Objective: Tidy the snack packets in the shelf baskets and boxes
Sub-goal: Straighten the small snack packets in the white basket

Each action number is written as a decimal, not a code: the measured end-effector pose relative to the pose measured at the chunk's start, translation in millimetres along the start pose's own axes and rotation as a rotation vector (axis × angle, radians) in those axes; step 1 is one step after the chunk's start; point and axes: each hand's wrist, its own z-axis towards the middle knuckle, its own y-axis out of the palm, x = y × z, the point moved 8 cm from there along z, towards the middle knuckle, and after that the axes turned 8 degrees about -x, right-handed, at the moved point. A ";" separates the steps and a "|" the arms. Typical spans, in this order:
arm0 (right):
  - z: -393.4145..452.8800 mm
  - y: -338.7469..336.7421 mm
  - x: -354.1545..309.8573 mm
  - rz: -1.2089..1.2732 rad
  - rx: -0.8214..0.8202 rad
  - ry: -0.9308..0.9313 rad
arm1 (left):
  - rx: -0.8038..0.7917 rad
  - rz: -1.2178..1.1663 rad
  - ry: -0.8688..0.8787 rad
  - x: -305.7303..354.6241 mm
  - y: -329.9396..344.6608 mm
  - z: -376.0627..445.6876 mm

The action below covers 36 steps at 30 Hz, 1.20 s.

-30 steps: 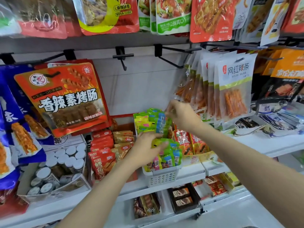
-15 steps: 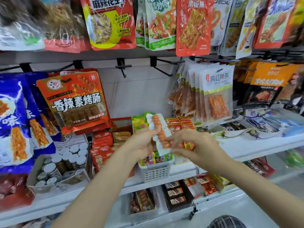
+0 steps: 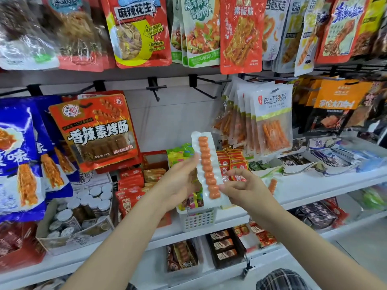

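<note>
Item: long white sausage-strip packet [image 3: 206, 170], held upright above the white basket [image 3: 199, 219]. Left hand [image 3: 178, 185] grips its left edge; right hand [image 3: 244, 188] pinches the lower right edge. Step: sorting a stray (origin unclear). Next: finding its matching box on the shelf [image 3: 303, 185].

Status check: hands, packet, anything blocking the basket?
Both hands, left and right, hold the long white sausage-strip packet upright. It is above the white basket. Nothing else is in between.
</note>
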 end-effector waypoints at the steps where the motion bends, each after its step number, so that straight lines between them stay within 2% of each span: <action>1: 1.3 2.8 -0.5 0.045 -0.037 0.007 | -0.040 -0.077 -0.017 -1.2 1.5 0.7; 4: 4.6 23.8 6.8 0.193 -0.215 0.106 | -0.108 -0.227 0.018 -0.7 6.4 5.6; 7: 6.0 38.7 14.1 0.310 -0.315 0.201 | -0.023 -0.331 0.117 0.4 0.6 14.8; 11: 9.0 26.4 12.7 0.315 -0.329 0.196 | 0.218 -0.118 0.229 11.8 -24.7 17.7; 14: 11.5 20.9 12.0 0.221 -0.294 0.155 | 0.258 0.024 0.285 21.4 -26.0 15.8; 17: 14.8 20.4 14.9 0.212 -0.237 0.139 | 0.182 0.002 0.284 22.0 -21.3 18.3; 21: 15.7 27.5 11.9 0.356 -0.291 0.150 | -0.120 -0.277 0.095 10.5 -5.6 17.2; 23: 14.7 29.9 10.2 0.450 -0.330 0.168 | -0.205 -0.369 0.099 11.8 -5.2 14.1; 25: 13.0 31.6 8.6 0.602 -0.367 0.220 | -0.204 -0.382 0.145 14.1 -9.9 14.6; 28: 12.1 32.3 3.6 0.787 -0.415 0.284 | -0.085 -0.381 0.147 10.5 -21.8 18.3; 31: 19.0 18.8 -3.0 0.626 -0.421 0.283 | 0.096 -0.245 0.124 5.2 -39.4 20.7; 33: 24.4 6.9 -12.8 0.450 -0.428 0.259 | 0.186 -0.241 0.111 0.7 -49.4 22.3; 36: 42.8 -13.1 -35.2 -0.123 -0.235 0.089 | 0.263 -0.308 0.086 -6.2 -55.8 25.9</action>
